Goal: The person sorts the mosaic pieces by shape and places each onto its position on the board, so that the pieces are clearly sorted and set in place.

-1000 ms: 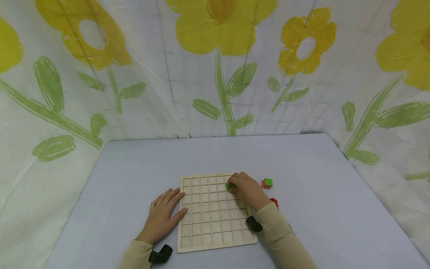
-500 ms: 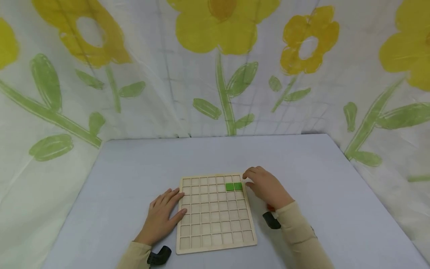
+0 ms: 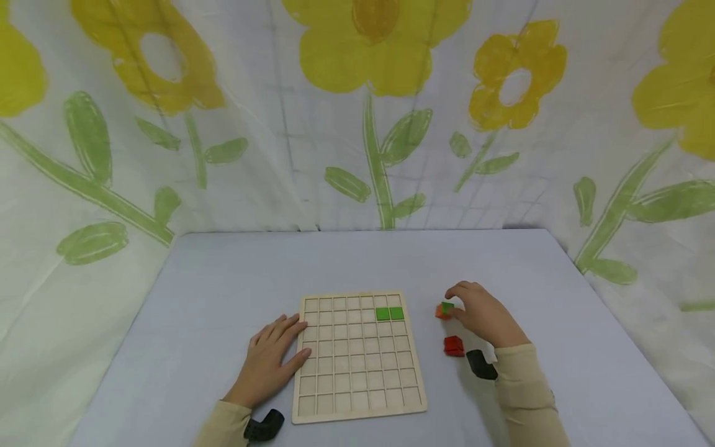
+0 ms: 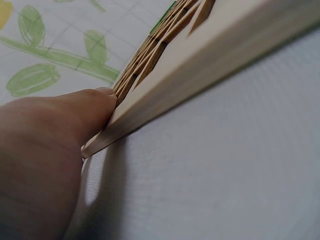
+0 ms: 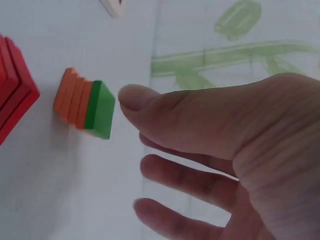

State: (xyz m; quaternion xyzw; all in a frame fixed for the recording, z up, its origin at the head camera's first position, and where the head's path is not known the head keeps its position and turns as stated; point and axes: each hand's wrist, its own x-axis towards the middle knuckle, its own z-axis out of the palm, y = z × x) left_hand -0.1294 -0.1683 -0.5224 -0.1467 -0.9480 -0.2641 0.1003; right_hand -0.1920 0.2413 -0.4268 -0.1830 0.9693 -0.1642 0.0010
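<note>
A wooden grid board [image 3: 357, 347] lies on the table, with two green square tiles [image 3: 389, 313] side by side in cells near its upper right. My left hand [image 3: 268, 360] rests at the board's left edge, fingers spread and thumb over the rim. To the right of the board, my right hand [image 3: 485, 313] hovers by a small stack of orange tiles [image 5: 72, 100] topped by one green tile [image 5: 104, 110]. In the right wrist view the thumb tip is just beside the green tile, with nothing held between the fingers.
Nearer me than the orange stack is a stack of red tiles [image 3: 454, 346]. Black wrist devices [image 3: 265, 426] sit at both sleeves. Behind the white table [image 3: 251, 267] hangs a curtain [image 3: 262, 155] with painted yellow flowers.
My right hand let go of a green tile in the board, beside another green one, then moved right to the orange and green stack. The left hand stayed in place.
</note>
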